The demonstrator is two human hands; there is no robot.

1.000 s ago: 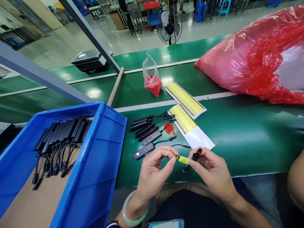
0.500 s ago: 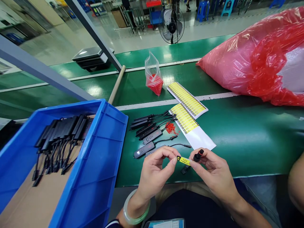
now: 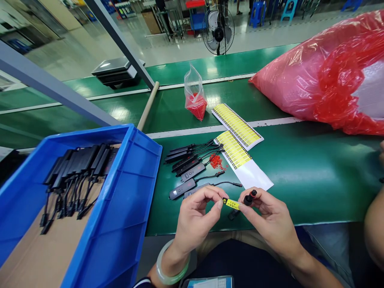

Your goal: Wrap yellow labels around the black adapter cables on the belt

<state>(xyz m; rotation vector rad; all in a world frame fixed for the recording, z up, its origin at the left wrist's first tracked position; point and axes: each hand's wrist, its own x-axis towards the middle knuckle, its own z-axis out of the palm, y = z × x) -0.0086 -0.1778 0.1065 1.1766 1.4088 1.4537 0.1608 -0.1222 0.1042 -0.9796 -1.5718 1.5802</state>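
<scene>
My left hand (image 3: 196, 216) and my right hand (image 3: 270, 218) meet over the near edge of the green belt (image 3: 300, 176). Between their pinched fingertips runs a thin black cable carrying a small yellow label (image 3: 231, 204). The right hand's fingers also hold the cable's black plug with a red ring (image 3: 249, 197). A black piece (image 3: 233, 215) hangs just under the label. Beyond the hands lie several black controllers with cables (image 3: 187, 168), loose red rings (image 3: 216, 162) and two sheets of yellow labels (image 3: 237, 138).
A blue bin (image 3: 120, 192) holding several black controllers stands at the left. A small clear bag of red rings (image 3: 195, 100) and a big red plastic bag (image 3: 324, 76) lie further back. Another person's arm (image 3: 375, 232) shows at the right edge.
The hands have barely shifted; the label and plug stay pinched between the fingertips. The view has drifted slightly.
</scene>
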